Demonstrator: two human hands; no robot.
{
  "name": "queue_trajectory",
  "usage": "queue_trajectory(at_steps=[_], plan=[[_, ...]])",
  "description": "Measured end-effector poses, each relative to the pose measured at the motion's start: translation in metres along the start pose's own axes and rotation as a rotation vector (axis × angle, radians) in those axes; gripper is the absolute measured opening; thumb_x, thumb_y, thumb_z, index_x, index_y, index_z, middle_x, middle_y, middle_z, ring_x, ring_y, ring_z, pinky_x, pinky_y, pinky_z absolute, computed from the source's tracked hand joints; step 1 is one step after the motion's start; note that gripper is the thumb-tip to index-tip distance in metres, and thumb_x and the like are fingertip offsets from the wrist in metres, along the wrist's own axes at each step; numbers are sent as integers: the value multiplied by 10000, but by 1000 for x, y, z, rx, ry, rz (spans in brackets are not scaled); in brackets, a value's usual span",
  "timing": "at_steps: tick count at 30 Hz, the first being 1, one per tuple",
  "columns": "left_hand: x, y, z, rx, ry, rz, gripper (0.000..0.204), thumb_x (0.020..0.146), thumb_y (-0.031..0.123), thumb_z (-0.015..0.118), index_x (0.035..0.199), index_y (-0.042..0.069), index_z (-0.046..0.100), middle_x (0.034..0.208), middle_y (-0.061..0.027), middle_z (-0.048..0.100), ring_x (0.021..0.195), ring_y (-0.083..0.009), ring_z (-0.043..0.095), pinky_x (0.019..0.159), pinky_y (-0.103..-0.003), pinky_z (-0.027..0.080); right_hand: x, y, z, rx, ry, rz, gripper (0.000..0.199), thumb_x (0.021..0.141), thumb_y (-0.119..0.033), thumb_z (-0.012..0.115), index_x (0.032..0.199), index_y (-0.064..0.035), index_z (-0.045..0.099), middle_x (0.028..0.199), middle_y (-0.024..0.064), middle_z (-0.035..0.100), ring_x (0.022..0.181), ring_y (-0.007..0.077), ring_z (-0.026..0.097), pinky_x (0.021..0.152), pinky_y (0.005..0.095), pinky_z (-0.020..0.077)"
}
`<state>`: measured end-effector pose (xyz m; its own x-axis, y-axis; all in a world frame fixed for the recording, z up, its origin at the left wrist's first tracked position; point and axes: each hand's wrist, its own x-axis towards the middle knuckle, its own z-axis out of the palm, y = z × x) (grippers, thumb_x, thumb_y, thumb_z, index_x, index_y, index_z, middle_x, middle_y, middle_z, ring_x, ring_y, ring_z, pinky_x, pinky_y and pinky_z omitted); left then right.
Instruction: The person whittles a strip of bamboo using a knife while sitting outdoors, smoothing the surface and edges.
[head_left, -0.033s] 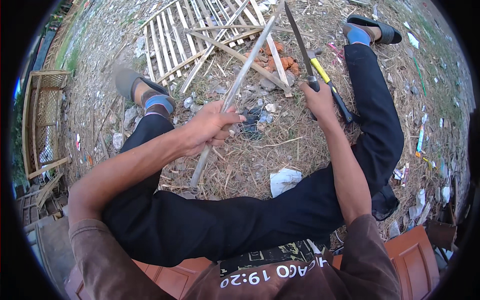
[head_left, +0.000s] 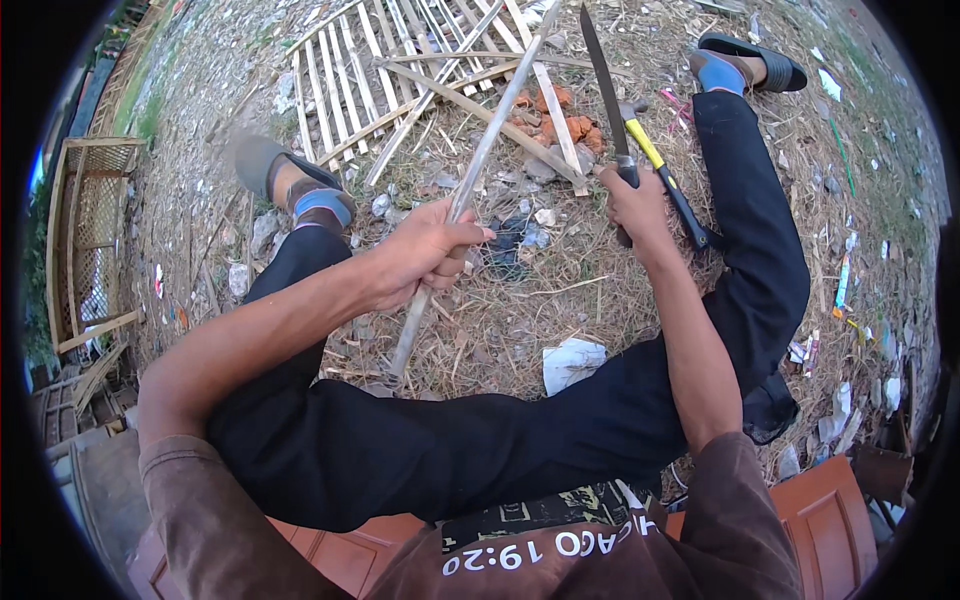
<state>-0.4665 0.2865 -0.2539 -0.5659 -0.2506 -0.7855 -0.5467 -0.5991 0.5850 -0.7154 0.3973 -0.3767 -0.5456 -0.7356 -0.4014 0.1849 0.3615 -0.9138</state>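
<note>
An outdoor yard workplace: bare ground [head_left: 520,320] strewn with dry straw, bamboo slats [head_left: 400,80], litter, and a wooden lattice frame [head_left: 90,230].

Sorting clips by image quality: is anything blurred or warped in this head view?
Head view: even daylight, no glare; the left foot is smeared by motion; the bamboo strip and knife are sharp; the fisheye bends the wooden frame near the dark rim.

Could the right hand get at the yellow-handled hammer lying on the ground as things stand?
Probably not right away: the right hand is closed around the long dark-bladed knife. The yellow-handled hammer lies just beside it on the straw-covered ground, uncovered, so only the occupied grip stands in the way.
</note>
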Motion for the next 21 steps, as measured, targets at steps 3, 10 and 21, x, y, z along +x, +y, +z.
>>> queue_trajectory(at_steps=[3, 10, 21], plan=[[6, -4, 3, -154, -12, 16, 232, 1059, 333, 386, 962, 126, 427, 693, 41, 413, 551, -43, 389, 483, -221, 341, -22, -14, 17, 167, -75, 37, 158, 882, -179, 677, 871, -48, 589, 579, -64, 438, 459, 35, 398, 428, 224, 318], [2, -6, 10, -16, -39, 106, 426, 1067, 433, 267, 1240, 102, 473, 834, 20, 498, 719, -80, 495, 694, -266, 493, -51, -14, 36, 209, -214, 38, 216, 872, -215, 702, 917, -19, 624, 580, -60, 464, 463, 38, 429, 424, 216, 324], [9, -9, 10, -125, -60, 343, 574, 1023, 521, 330, 1506, 213, 287, 1209, -6, 503, 1099, -134, 480, 950, -361, 437, -98, -35, 79, 214, -396, -150, 414, 806, -317, 798, 1067, -23, 666, 614, -85, 474, 562, 24, 427, 515, 227, 330]])
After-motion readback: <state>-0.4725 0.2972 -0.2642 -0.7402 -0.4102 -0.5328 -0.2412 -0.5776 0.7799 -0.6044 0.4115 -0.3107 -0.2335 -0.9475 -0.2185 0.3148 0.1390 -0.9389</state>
